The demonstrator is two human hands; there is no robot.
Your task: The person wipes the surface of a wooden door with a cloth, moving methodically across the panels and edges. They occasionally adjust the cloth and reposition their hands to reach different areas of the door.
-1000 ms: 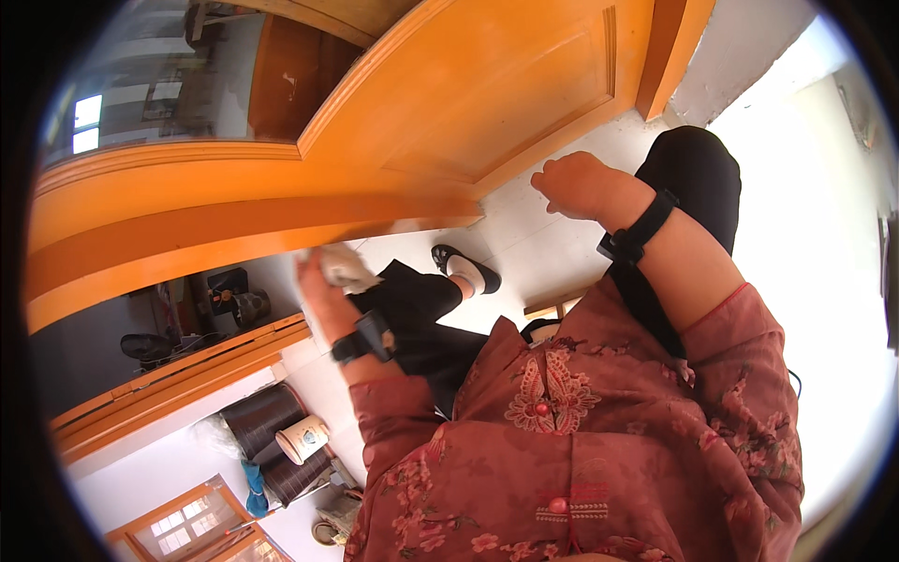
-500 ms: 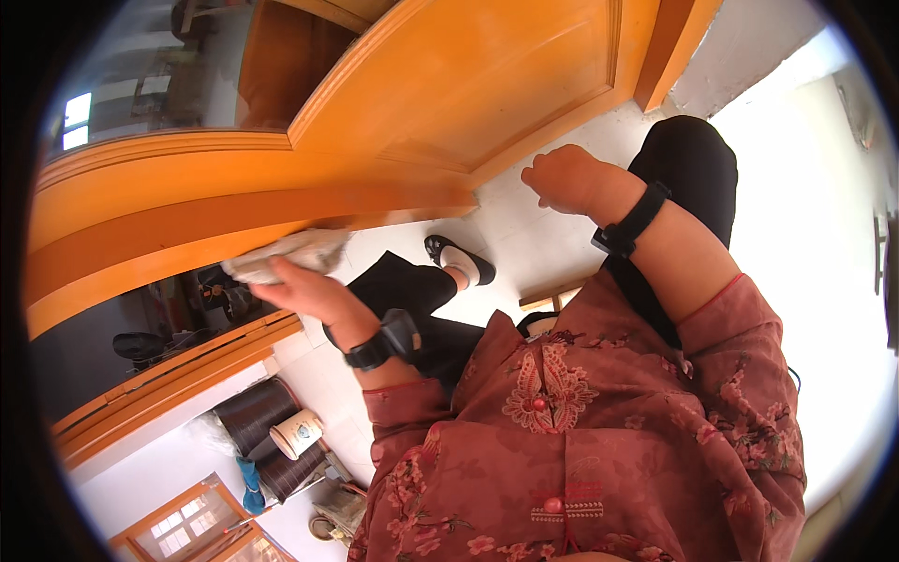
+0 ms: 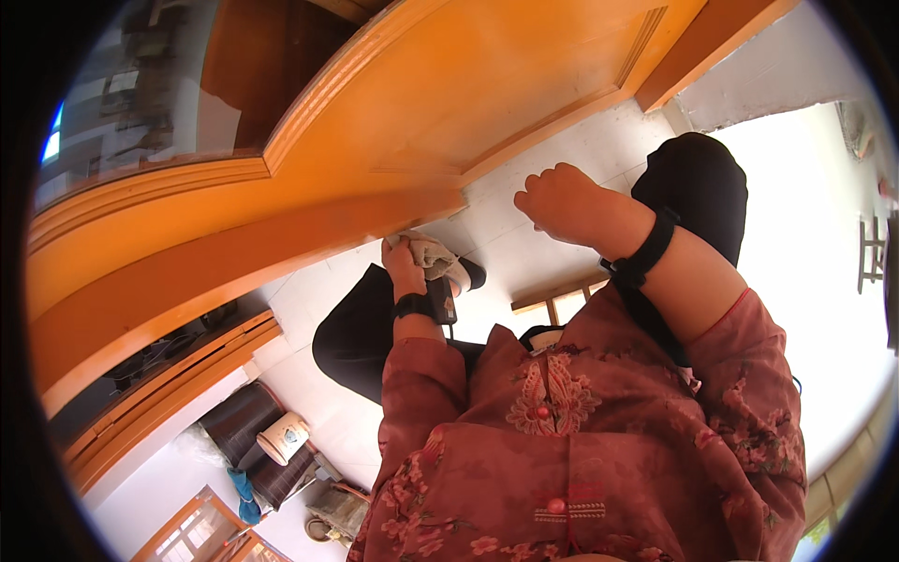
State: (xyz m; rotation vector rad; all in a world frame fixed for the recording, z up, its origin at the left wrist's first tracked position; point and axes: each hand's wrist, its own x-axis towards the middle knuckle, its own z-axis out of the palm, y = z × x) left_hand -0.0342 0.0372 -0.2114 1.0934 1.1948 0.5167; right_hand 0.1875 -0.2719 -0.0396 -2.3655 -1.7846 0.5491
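My left hand [image 3: 403, 266] is closed around a bunched, pale greyish-beige cloth [image 3: 432, 253]. It is close to the edge of an orange wooden door [image 3: 412, 112] with a glass pane [image 3: 103, 131]; whether the cloth touches the wood cannot be made out. Raised in front of the door's lower panel, apart from it, my right hand [image 3: 560, 208] is curled into a loose fist with nothing showing in it. Each wrist wears a black strap, and the left one carries a dark box-like device [image 3: 441, 300].
An orange wooden frame [image 3: 178, 379] stands on the left. Beyond it are a dark brown cylindrical thing [image 3: 242, 419], a cream cup-shaped container [image 3: 283, 438] and a blue cloth [image 3: 245, 496]. Pale floor tiles [image 3: 328, 290] lie below, and bright light fills the right side.
My left hand has swung right with the cloth, away from the door's left part and toward my body. My right hand has curled more tightly. The view has shifted slightly.
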